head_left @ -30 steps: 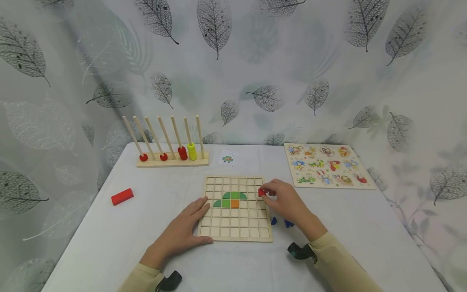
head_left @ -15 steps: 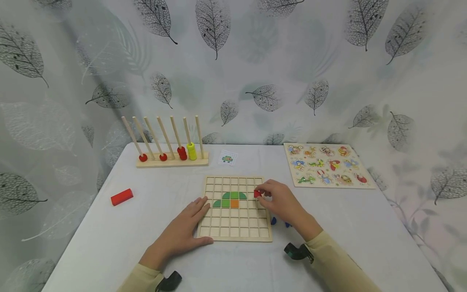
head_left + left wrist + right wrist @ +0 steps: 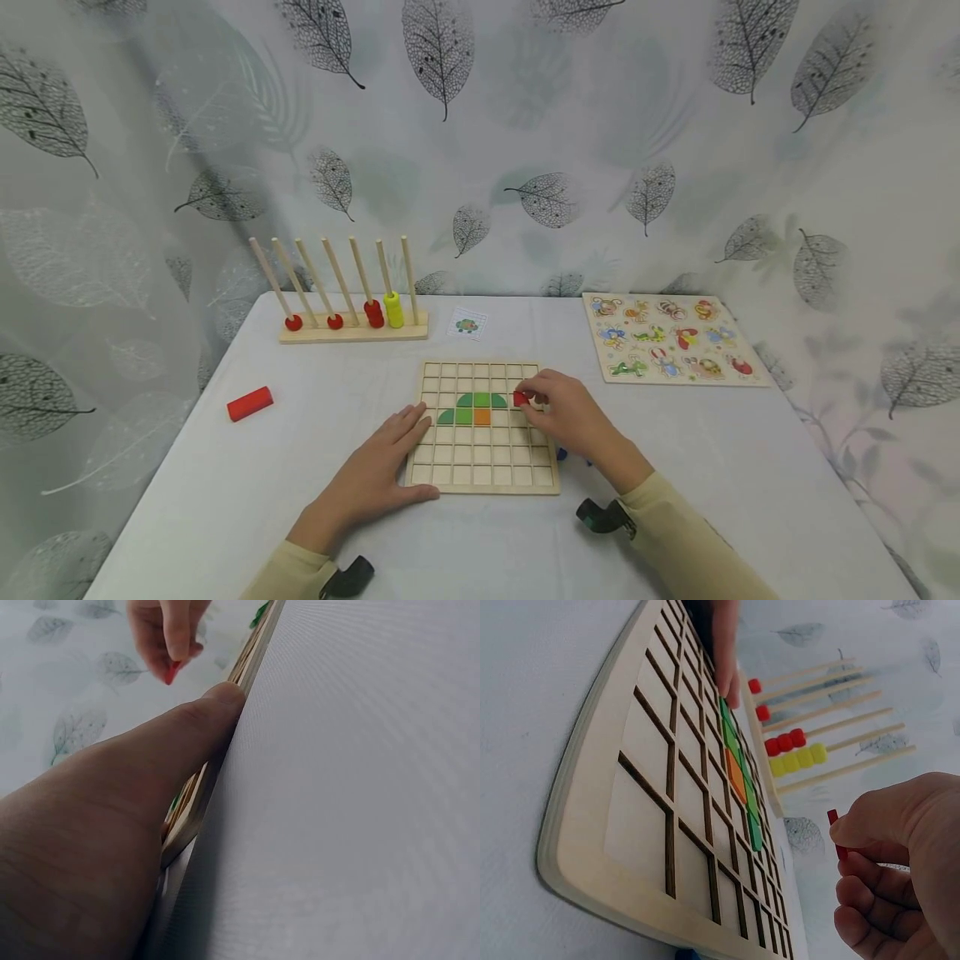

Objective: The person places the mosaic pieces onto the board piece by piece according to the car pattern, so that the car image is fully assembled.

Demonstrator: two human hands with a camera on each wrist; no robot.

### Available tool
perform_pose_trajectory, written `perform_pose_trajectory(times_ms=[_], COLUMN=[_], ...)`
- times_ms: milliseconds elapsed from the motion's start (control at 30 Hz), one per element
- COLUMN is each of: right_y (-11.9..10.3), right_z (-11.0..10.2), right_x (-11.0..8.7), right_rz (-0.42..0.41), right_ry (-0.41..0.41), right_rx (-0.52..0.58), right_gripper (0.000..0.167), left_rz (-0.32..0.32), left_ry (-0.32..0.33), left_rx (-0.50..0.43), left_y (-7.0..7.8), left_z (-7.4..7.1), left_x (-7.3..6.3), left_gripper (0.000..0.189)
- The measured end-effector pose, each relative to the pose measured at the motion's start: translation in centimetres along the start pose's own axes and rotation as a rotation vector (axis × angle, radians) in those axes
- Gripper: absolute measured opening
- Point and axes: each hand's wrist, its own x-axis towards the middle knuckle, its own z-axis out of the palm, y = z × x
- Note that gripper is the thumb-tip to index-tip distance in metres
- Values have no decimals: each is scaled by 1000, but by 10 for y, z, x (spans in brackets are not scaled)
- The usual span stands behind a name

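Note:
A wooden grid board lies flat before me, with several green tiles and one orange tile set in its cells. My left hand rests at the board's left side, fingers straight along that edge. Its thumb touches the front edge, as the left wrist view shows too. Between thumb and fingertips, my right hand pinches a thin red tile. In the head view the red tile appears over the right columns of the board, right of the green tiles; the right wrist view has it edge-on, above the surface.
Blue pieces lie by the board's right edge, partly hidden by my right arm. Behind the board are a peg stand with red and yellow beads, a small picture card and an insect puzzle. A red cylinder lies left.
My right hand has carried the red tile leftward, from the board's right edge to over its right columns. The left hand stays in place.

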Motion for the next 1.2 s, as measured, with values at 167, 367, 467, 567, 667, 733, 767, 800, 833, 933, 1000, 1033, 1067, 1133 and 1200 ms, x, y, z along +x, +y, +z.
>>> perform_pose_trajectory(times_ms=[167,367,467,567,667,733,767,800,833,933,1000,1033,1067,1133,1200], right_y=[-2,-1,-2,-3,-5,-6,-6,-6,-6,-5,-5,-5,-5,-4,-4], right_z=[5,13,16,20,23,27,28,30,31,34,36,37,38,39,40], right_x=[2,3,3,4,5,5,5,5,5,5,5,4,5,4,5], right_rz=[-9,-1,6,5,-6,-15,-15,-15,-15,-12,-15,-16,-18,-20,-22], right_ry=[-4,-12,-20,-28,-35,-39,-41,-42,-42,-46,-48,-50,-51,-55,-57], right_rx=[2,5,20,29,19,11,6,-1,-2,-9,-11,-8,-7,-4,-10], right_gripper=[21,20,21,20,21,21,21,21,21,20,21,21,21,21,20], left_rz=[9,3,3,3,2,0,0,-1,-2,-3,-2,-1,-1,-2,-2], left_ry=[14,6,2,3,3,4,5,5,4,1,1,1,3,6,10], left_rx=[-4,-6,-10,-14,-19,-25,-26,-27,-27,-22,-22,-22,-24,-25,-25], left_y=[0,0,0,0,0,0,0,0,0,0,0,0,0,0,0], left_z=[0,0,-1,-1,-1,-1,-1,-1,-1,-1,-1,-1,-1,0,0], left_x=[0,1,0,0,0,0,0,0,0,0,0,0,1,1,0], left_gripper=[109,109,109,109,109,109,109,109,109,109,110,110,109,109,109])
